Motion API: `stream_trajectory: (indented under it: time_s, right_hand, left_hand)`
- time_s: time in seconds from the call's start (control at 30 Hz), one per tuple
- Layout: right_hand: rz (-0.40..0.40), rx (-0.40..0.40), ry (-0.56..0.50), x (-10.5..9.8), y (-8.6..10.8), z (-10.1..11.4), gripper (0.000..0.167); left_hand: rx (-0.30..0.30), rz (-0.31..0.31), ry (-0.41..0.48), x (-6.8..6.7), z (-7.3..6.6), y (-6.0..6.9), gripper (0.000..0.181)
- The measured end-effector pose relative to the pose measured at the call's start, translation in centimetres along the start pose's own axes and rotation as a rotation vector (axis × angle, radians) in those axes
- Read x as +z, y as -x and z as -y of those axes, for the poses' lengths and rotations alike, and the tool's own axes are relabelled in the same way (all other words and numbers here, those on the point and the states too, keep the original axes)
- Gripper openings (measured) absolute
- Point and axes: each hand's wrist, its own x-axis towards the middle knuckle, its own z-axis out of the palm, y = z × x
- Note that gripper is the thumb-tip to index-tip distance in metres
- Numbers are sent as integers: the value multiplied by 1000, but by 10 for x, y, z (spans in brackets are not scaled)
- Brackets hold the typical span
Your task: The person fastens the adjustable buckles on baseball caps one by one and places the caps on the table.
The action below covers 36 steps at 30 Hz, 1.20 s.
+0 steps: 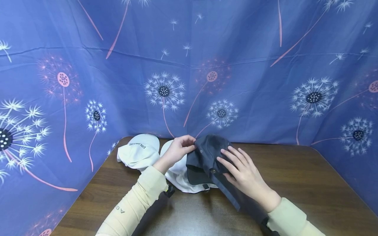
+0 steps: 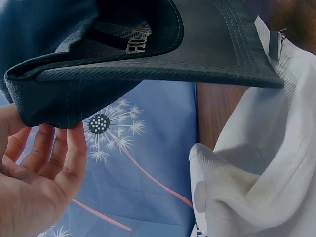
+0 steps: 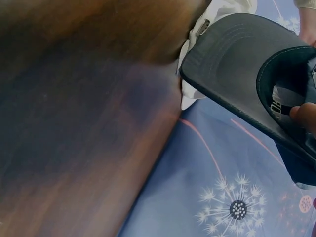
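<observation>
A dark baseball cap [image 1: 206, 150] is held above the table, its brim [image 3: 232, 59] pointing down toward me and a loose strap [image 1: 227, 191] hanging from its edge. My left hand [image 1: 178, 150] pinches the cap's left edge between thumb and fingers. Over the other side lies my right hand [image 1: 248, 178], fingers spread along the crown. The right wrist view shows a thumb [image 3: 303, 118] reaching inside the cap, near pale lettering. Directly behind and below it, a white cap [image 2: 266, 163] with a strap buckle is partly hidden.
Another white cap [image 1: 138, 152] with dark lettering sits at the table's back left. The brown wooden table [image 1: 295, 177] meets a blue dandelion-print cloth [image 1: 260, 105] along its back and sides.
</observation>
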Motion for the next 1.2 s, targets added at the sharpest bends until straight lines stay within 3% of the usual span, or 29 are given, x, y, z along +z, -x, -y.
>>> stream_trajectory:
  time_s: [0.53, 0.77, 1.0, 1.2]
  right_hand:
    - [-127, -72, -85, -6, -15, -9, 28]
    - [-177, -31, -145, -14, -20, -10, 25]
    - [-214, 34, -277, -17, -23, -10, 26]
    - [-274, 79, -355, -17, -25, -11, 35]
  left_hand:
    - [-21, 10, -6, -3, -1, 4, 13]
    - [-28, 16, -14, -3, 0, 5, 12]
    - [-29, -4, -43, -3, -1, 7, 12]
    - [5, -12, -89, -1, -3, 9, 13]
